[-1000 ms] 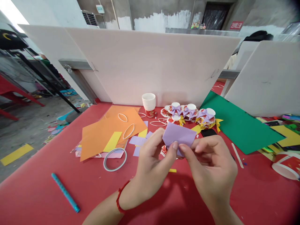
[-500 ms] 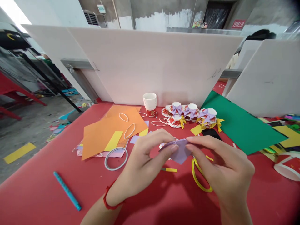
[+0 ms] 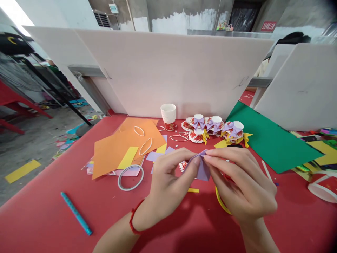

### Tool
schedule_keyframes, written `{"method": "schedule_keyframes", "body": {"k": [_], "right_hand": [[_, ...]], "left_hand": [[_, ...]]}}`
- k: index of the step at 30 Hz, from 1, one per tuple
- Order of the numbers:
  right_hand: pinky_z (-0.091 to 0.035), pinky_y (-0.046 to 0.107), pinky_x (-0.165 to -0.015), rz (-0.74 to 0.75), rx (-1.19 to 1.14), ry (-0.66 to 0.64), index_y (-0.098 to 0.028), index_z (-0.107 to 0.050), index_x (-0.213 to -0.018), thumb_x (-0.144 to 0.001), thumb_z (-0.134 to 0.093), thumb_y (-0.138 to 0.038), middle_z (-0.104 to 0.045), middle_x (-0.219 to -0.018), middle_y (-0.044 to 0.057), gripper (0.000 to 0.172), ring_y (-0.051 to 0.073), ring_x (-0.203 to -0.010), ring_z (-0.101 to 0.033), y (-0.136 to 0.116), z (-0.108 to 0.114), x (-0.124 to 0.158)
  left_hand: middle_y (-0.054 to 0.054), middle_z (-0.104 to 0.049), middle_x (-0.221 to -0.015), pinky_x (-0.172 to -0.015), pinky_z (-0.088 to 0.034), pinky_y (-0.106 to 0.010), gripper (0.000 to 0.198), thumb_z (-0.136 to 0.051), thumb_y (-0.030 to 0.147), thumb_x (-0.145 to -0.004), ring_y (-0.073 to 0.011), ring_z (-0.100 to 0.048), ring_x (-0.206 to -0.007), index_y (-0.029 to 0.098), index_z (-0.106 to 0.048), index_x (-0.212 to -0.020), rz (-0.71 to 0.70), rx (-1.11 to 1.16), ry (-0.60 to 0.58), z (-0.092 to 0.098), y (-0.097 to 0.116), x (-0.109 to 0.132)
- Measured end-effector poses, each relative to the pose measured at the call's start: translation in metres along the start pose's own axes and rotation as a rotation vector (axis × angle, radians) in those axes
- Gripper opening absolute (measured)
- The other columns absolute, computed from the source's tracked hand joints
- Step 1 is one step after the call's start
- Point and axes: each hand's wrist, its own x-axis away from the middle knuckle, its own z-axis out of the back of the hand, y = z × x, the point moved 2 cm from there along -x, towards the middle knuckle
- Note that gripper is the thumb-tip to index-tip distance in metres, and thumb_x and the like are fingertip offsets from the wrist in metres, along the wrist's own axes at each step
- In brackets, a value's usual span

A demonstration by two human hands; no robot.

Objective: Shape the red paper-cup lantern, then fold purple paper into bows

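Note:
Between my two hands is a small piece of purple paper, folded and held up above the red table. My left hand pinches its left side between thumb and fingers. On the other side, my right hand grips the upper right edge with thumb and fingertips. Yellow-handled scissors lie under my right hand, mostly hidden by it. A narrow yellow strip rests on the table below the paper. Behind my hands stand several small paper-cup ornaments with purple and yellow bows.
A stack of white paper cups stands by the white partition. Orange sheets, a tape roll and a teal pen lie leftward. At right are a green sheet and a red-and-white cup.
My right hand has turned and shifted slightly left, covering more of the scissors. The purple paper is now bent more steeply, its upper edge gathered at my fingertips.

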Motion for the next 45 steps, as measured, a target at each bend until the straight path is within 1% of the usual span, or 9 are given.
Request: {"method": "schedule_keyframes", "body": {"k": [8, 12, 16, 20, 24, 29, 33, 38, 45], "right_hand": [[-0.061, 0.039, -0.078, 0.132, -0.042, -0.115, -0.021, -0.072, -0.116, -0.084, -0.064, 0.001, -0.078, -0.105, 0.008, 0.039, 0.024, -0.094, -0.071, 0.009, -0.006, -0.001], [-0.062, 0.038, -0.079, 0.165, -0.07, -0.135, -0.018, -0.072, -0.117, -0.084, -0.064, 0.001, -0.078, -0.107, 0.009, 0.039, 0.024, -0.096, -0.071, 0.011, -0.007, 0.0], [-0.062, 0.04, -0.079, 0.152, -0.076, -0.137, -0.023, -0.074, -0.112, -0.084, -0.063, -0.001, -0.079, -0.104, 0.007, 0.037, 0.024, -0.093, -0.072, 0.01, -0.004, -0.006], [-0.061, 0.04, -0.075, -0.078, -0.205, -0.015, -0.027, -0.076, -0.091, -0.083, -0.068, -0.004, -0.079, -0.09, 0.003, 0.025, 0.021, -0.083, -0.073, 0.008, -0.001, -0.012], [-0.06, 0.038, -0.083, -0.434, -0.421, 0.043, -0.025, -0.073, -0.082, -0.08, -0.071, -0.011, -0.076, -0.097, 0.004, 0.015, 0.021, -0.094, -0.072, 0.01, -0.005, -0.01], [-0.062, 0.026, -0.064, -0.765, -0.674, 0.014, -0.022, -0.072, -0.074, -0.075, -0.076, -0.018, -0.076, -0.08, 0.001, 0.006, 0.016, -0.075, -0.073, 0.016, -0.01, -0.007], [-0.061, 0.024, -0.06, -0.845, -0.682, 0.057, -0.021, -0.072, -0.072, -0.072, -0.079, -0.021, -0.076, -0.076, 0.0, 0.007, 0.015, -0.069, -0.072, 0.019, -0.012, -0.007], [-0.06, 0.026, -0.063, -0.853, -0.627, 0.127, -0.021, -0.072, -0.07, -0.072, -0.078, -0.02, -0.074, -0.076, 0.001, 0.006, 0.015, -0.071, -0.071, 0.021, -0.014, -0.005], [-0.06, 0.023, -0.064, -0.882, -0.623, 0.083, -0.022, -0.073, -0.07, -0.073, -0.078, -0.021, -0.073, -0.078, 0.0, 0.005, 0.014, -0.072, -0.07, 0.019, -0.014, -0.005]], "left_hand": [[-0.001, -0.07, -0.061, -0.053, -0.05, -0.021, 0.018, -0.063, 0.018, -0.082, -0.0119, -0.059, -0.057, 0.017, -0.071, -0.066, 0.125, 0.164, 0.03, -0.001, -0.007, -0.008], [-0.001, -0.069, -0.062, -0.054, -0.049, -0.02, 0.019, -0.062, 0.019, -0.083, -0.0116, -0.059, -0.059, 0.017, -0.067, -0.064, 0.112, 0.168, -0.002, 0.0, -0.01, -0.013], [0.001, -0.061, -0.056, -0.048, -0.044, -0.02, 0.023, -0.064, 0.024, -0.084, -0.0092, -0.051, -0.051, 0.017, -0.064, -0.062, 0.074, 0.11, -0.042, 0.001, -0.01, -0.018], [0.001, -0.061, -0.056, -0.045, -0.04, -0.021, 0.022, -0.063, 0.023, -0.085, -0.0087, -0.049, -0.049, 0.017, -0.066, -0.065, 0.007, 0.046, -0.034, -0.001, -0.004, -0.021], [0.001, -0.064, -0.057, -0.047, -0.04, -0.021, 0.022, -0.061, 0.019, -0.084, -0.0088, -0.051, -0.05, 0.017, -0.065, -0.063, -0.079, -0.009, -0.019, -0.005, 0.002, -0.022], [0.0, -0.067, -0.059, -0.052, -0.045, -0.022, 0.021, -0.062, 0.018, -0.083, -0.0106, -0.055, -0.054, 0.017, -0.066, -0.062, -0.073, 0.026, -0.015, -0.011, -0.003, -0.022], [-0.001, -0.067, -0.061, -0.053, -0.044, -0.023, 0.019, -0.064, 0.021, -0.082, -0.0114, -0.055, -0.056, 0.017, -0.068, -0.064, 0.016, 0.11, -0.036, -0.014, -0.012, -0.024], [0.0, -0.06, -0.059, -0.051, -0.04, -0.023, 0.023, -0.063, 0.027, -0.085, -0.0109, -0.048, -0.056, 0.016, -0.069, -0.066, 0.207, 0.224, -0.22, -0.011, -0.018, -0.025], [0.001, -0.058, -0.058, -0.052, -0.037, -0.023, 0.025, -0.063, 0.025, -0.085, -0.0102, -0.044, -0.057, 0.015, -0.067, -0.062, 0.089, 0.171, -0.227, -0.007, -0.018, -0.025]]}}
